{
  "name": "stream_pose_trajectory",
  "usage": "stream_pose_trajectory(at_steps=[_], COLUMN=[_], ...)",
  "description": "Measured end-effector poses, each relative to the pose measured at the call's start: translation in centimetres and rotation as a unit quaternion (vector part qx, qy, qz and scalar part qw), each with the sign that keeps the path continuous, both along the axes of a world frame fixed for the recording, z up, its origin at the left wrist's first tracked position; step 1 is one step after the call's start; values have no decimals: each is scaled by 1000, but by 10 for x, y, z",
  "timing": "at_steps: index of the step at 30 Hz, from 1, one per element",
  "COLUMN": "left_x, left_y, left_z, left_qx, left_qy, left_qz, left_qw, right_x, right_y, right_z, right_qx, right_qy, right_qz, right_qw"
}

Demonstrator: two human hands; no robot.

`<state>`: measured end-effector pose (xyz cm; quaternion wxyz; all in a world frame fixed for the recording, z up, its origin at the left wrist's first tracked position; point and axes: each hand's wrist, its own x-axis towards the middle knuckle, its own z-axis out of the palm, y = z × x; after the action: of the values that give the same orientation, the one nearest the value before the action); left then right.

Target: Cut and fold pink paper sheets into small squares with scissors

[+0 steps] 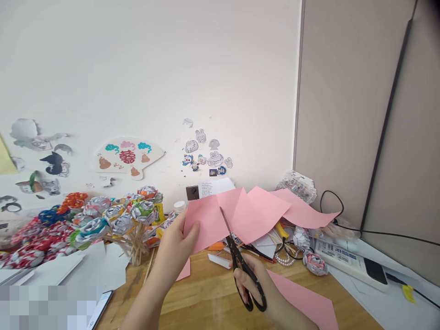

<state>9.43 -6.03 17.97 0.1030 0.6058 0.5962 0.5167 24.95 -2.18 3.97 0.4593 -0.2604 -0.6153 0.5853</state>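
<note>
My left hand (pixel 181 240) pinches the left end of a long pink paper strip (pixel 261 211), thumb in front. The strip is creased into several panels and stretches to the right above the table clutter. My right hand (pixel 256 282) has its fingers through the handles of black scissors (pixel 237 256), which point up. Their blades meet the lower edge of the strip, near a crease to the right of my left hand. Whether the blades are fully closed is hard to make out. Another pink paper piece (pixel 305 298) lies on the wooden table (pixel 195 298), partly behind my right forearm.
Folded-paper flowers on sticks (pixel 134 220) crowd the left, beside white sheets (pixel 92 261) and a phone (pixel 101 309). On the right are a white power strip (pixel 343 261), a paper rose (pixel 315 262) and a black cable (pixel 395 233). Paper cutouts (pixel 206 158) hang on the wall.
</note>
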Motion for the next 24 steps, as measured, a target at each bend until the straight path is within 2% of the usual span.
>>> stream_pose_trajectory(at_steps=[5, 12, 19, 24], left_x=[2, -2, -4, -1], left_y=[-1, 1, 2, 0], left_z=[2, 0, -1, 1], left_qx=[-5, -13, -83, -105], left_qy=[-4, -34, -151, -166], left_qz=[-2, -10, -79, -97], left_qw=[1000, 999, 982, 976], right_x=[2, 7, 9, 8], right_y=[-5, -13, -13, -19], right_z=[8, 15, 11, 18], right_qx=[3, -10, -10, -16], right_qy=[12, 27, 66, 59], right_qz=[2, 42, 49, 30], right_qw=[1000, 999, 997, 998])
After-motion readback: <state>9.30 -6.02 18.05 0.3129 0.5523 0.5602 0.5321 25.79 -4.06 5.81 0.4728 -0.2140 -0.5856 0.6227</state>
